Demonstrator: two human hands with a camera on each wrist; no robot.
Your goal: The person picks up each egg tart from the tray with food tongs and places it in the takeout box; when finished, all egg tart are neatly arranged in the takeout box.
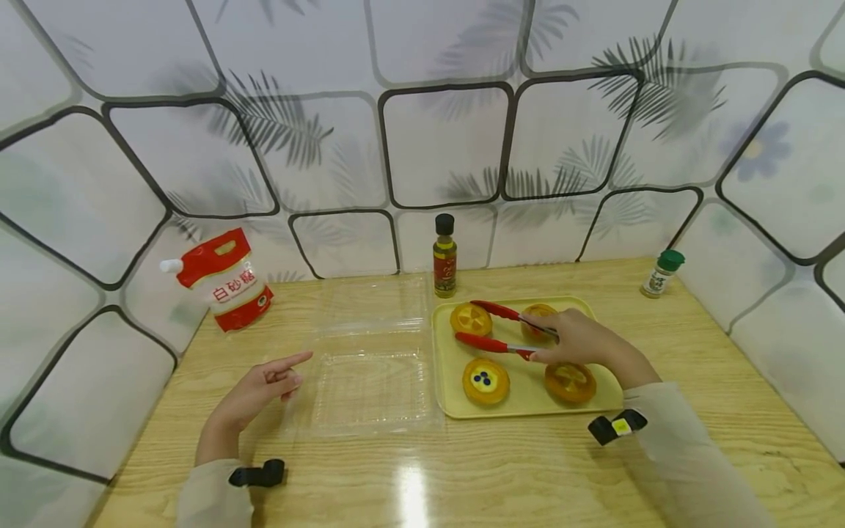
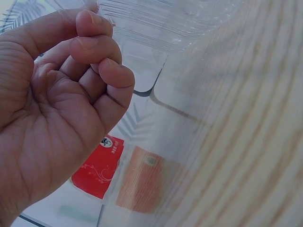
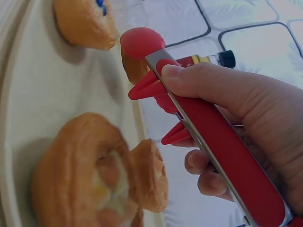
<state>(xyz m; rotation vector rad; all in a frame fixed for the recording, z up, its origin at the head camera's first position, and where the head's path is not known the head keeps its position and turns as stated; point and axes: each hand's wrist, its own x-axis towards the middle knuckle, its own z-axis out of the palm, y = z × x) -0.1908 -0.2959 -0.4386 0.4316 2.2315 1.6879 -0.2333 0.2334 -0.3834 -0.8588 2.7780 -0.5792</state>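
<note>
1. The right hand (image 1: 574,337) is clamped round the red tongs (image 1: 482,342) at their right end.
2. The tongs are above the yellow tray's (image 1: 518,374) far half, long axis running left to right; their parted tips point left and slightly far, either side of the far-left tart (image 1: 472,320).
3. The left hand's (image 1: 264,385) fingers are relaxed, index pointing right towards the clear box (image 1: 370,389).

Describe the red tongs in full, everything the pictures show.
The tongs have two silvery, metal-looking arms with red handle panels and smooth red heads with pointed prongs. The right hand grips them, thumb along one handle panel. They extend over the yellow tray, heads toward the person's left. The arms are spread, a head on either side of the far-left tart; whether they touch it is unclear.
</note>
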